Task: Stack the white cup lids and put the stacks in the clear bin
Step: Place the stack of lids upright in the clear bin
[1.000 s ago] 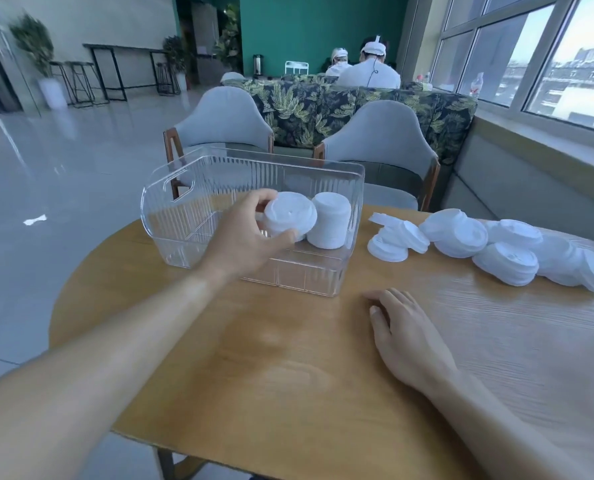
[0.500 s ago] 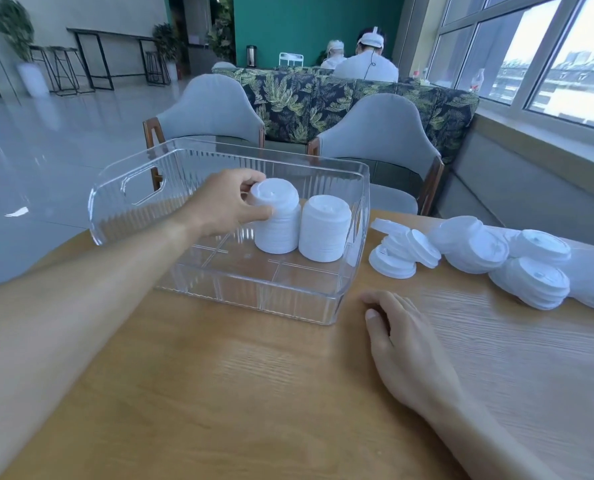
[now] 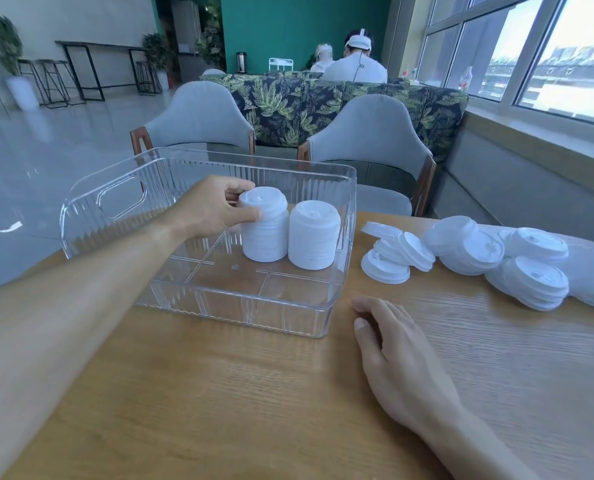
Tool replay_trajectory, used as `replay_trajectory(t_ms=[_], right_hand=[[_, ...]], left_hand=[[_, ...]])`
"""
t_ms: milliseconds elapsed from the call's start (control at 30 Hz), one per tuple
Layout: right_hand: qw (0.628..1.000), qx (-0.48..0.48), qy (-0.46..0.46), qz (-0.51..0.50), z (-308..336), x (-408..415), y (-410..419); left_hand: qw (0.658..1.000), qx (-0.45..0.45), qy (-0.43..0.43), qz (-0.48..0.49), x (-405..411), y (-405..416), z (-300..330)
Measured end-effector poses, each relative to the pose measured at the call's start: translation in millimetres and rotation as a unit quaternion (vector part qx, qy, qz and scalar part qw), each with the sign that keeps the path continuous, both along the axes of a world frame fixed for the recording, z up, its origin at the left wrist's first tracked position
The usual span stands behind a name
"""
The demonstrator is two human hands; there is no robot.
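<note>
The clear ribbed bin (image 3: 240, 317) stands on the round wooden table (image 3: 254, 410). Two upright stacks of white lids stand side by side in its far right part. My left hand (image 3: 216, 211) reaches into the bin and grips the left stack (image 3: 266, 237) near its top, thumb in front and fingers behind. The right stack (image 3: 313, 235) stands free beside it. My right hand (image 3: 389, 344) rests flat on the table just right of the bin's near corner, holding nothing. Loose white lids (image 3: 479, 251) lie in a heap on the table to the right.
Two grey chairs (image 3: 368, 140) stand behind the table, with a leaf-patterned sofa behind them. Two people sit far back, facing away. A window sill runs along the right. The table's left edge curves away beside my forearm.
My left hand carried the lid stack down into the bin and stood it upright next to the other stack. My view moved closer. The right hand stayed on the table.
</note>
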State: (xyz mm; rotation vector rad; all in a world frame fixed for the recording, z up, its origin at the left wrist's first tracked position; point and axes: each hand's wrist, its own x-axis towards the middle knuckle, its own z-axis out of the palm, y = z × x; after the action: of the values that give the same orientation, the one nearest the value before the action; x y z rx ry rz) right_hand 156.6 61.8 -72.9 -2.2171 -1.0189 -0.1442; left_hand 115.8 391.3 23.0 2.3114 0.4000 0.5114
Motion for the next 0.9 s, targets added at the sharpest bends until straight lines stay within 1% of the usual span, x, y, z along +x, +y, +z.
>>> replay_trajectory(t_ms=[167, 267, 433, 567, 667, 733, 900], right_hand=[[1.000, 0.002, 0.000, 0.002, 0, 0, 0], [1.000, 0.003, 0.000, 0.001, 0, 0, 0], [1.000, 0.008, 0.004, 0.000, 0, 0, 0], [1.000, 0.006, 0.009, 0.001, 0, 0, 0], [1.000, 0.005, 0.013, 0.000, 1, 0, 0], [1.000, 0.005, 0.011, 0.001, 1, 0, 0], [1.000, 0.002, 0.006, 0.002, 1, 0, 0]], left_hand=[[1.000, 0.011, 0.018, -0.013, 6, -3, -1], [0.999, 0.025, 0.033, -0.001, 9, -7, 0], [1.000, 0.010, 0.013, 0.023, 9, -11, -6], [0.999, 0.006, -0.024, 0.038, 10, -11, -16], [0.998, -0.026, -0.040, 0.040, 10, -12, -21], [0.997, -0.049, -0.041, 0.038, 9, -11, -22], [0.998, -0.052, -0.026, 0.033, 9, -11, -24]])
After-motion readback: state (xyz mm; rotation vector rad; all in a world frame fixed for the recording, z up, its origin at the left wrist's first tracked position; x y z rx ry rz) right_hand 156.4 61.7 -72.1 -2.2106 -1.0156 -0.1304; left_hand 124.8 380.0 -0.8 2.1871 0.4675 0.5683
